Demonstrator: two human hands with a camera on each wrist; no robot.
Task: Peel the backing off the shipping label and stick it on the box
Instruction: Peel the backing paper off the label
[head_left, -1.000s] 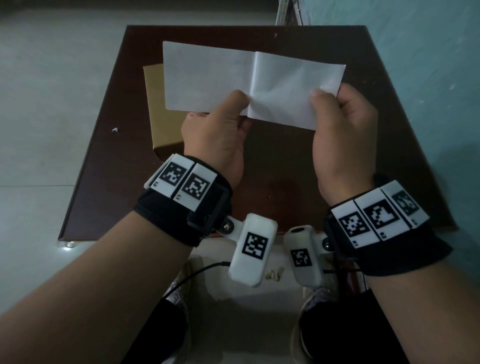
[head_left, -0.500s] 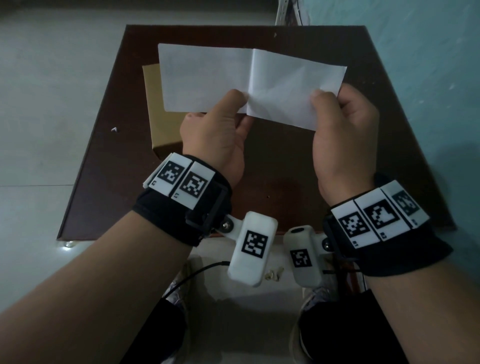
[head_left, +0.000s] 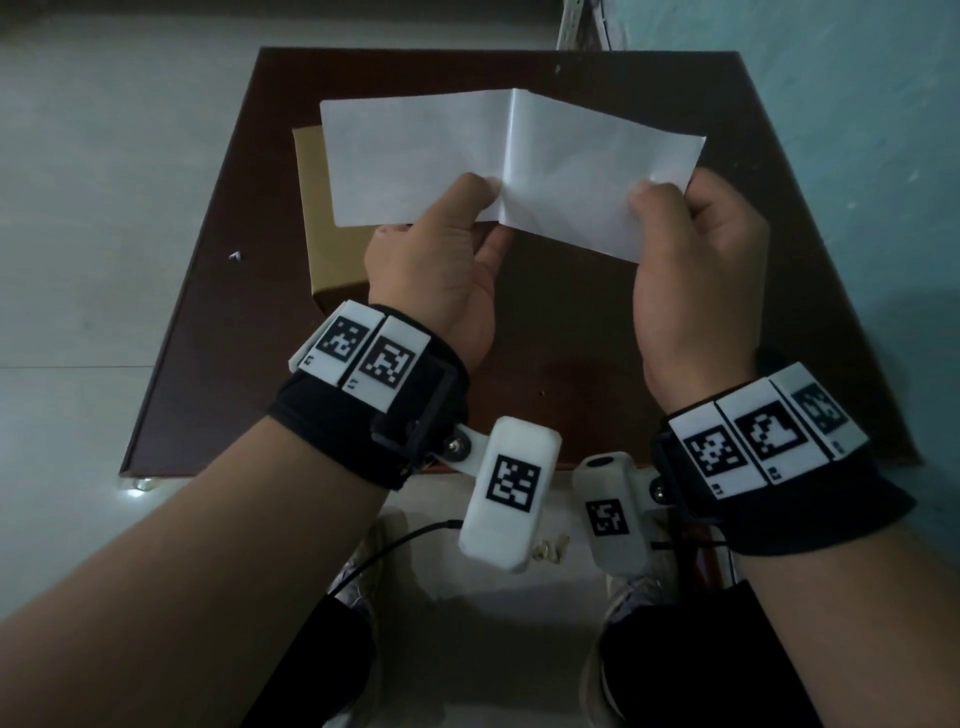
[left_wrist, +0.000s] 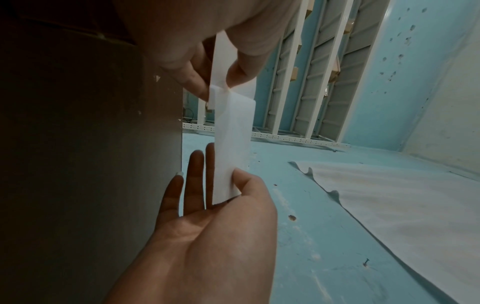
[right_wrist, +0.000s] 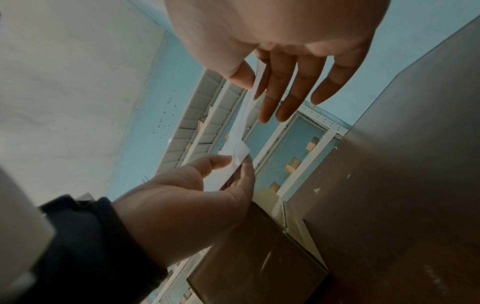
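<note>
Pinching the creased label (head_left: 498, 166) above the worktop (head_left: 597, 322), the left hand (head_left: 431, 275) grips its middle, the right hand (head_left: 696, 280) its right end; box (head_left: 332, 244) beneath.

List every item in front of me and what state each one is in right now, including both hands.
Shipping label: held up above the table, creased down the middle, not yet on the box.
Box: closed, resting on the table, partly hidden behind the label.
Table: bears the box.
Left hand: pinches the label near the crease.
Right hand: pinches the label's right end.
</note>
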